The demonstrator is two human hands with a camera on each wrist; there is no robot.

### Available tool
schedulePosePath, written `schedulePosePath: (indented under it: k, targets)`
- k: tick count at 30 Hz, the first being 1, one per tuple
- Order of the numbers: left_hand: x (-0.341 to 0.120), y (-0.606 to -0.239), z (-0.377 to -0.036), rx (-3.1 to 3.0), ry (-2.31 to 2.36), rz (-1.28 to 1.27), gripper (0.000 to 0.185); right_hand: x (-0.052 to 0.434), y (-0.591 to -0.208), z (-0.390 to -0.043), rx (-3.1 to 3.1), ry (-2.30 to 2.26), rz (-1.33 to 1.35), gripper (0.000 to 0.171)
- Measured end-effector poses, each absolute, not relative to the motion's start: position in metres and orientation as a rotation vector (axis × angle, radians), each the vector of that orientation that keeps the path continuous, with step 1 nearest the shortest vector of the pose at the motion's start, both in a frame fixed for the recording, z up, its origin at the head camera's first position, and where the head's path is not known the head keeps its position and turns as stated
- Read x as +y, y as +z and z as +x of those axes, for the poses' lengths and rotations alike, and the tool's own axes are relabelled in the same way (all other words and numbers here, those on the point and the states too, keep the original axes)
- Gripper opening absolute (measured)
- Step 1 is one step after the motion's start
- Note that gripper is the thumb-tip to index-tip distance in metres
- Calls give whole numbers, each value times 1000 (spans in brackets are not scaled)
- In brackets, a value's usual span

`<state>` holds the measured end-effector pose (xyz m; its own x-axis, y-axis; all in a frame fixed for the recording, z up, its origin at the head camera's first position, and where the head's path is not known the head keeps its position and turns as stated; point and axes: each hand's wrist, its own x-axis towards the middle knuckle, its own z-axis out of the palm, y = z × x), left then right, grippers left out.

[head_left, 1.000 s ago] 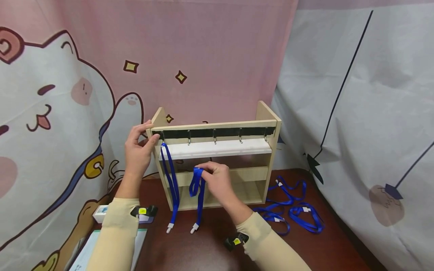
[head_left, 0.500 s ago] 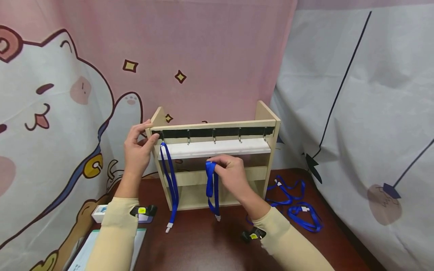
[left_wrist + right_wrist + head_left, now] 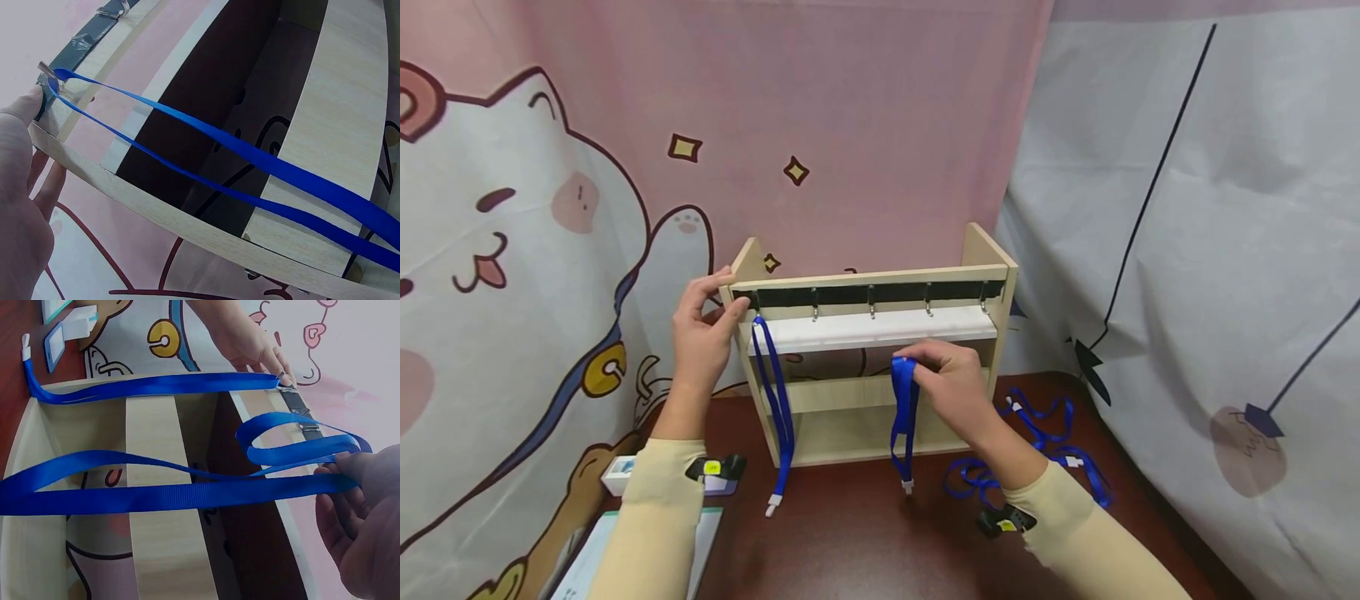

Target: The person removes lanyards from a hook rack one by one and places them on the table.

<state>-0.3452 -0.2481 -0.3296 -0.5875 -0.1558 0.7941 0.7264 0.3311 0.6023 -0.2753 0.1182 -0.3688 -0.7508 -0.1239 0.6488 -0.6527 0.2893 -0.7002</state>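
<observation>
Lanyard (image 3: 905,417) in right hand (image 3: 953,385), blue, pinched at the top of its loop; strap hangs straight down, white clip just above the dark surface (image 3: 850,542). It sits in front of the wooden rack (image 3: 992,333), below the white shelf, roughly under the gap between the third and fourth hooks (image 3: 928,300). Right wrist view shows fingers (image 3: 340,515) curled round the doubled strap, so the grip is narrow and holding the lanyard.

Left hand (image 3: 698,337) grips the rack's far-left upright, thumb by the first hook, steadying it. Hung lanyard (image 3: 775,392) is already on that first hook; four hooks on the black strip look free.

Step, as I read it: carry phase, loop held but not on a hook. Next move likely needs the loop lifted above the shelf edge, opened enough to clear a hook tip, then dropped on.

Spare lanyards (image 3: 1060,450) lie in a pile on the surface, right of the rack. Card holder (image 3: 617,475) near left.
</observation>
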Motion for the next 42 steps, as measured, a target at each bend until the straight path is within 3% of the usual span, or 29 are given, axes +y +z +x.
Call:
schedulePosePath:
  k: [21, 42]
  targets:
    - [-248, -330, -345, -1794, -1367, -492, 35, 161, -365, -241, -2197, 1298, 623, 20]
    - [-249, -330, -346, -1781, -1371, -513, 35, 185, -377, -223, -2245, 1341, 563, 25]
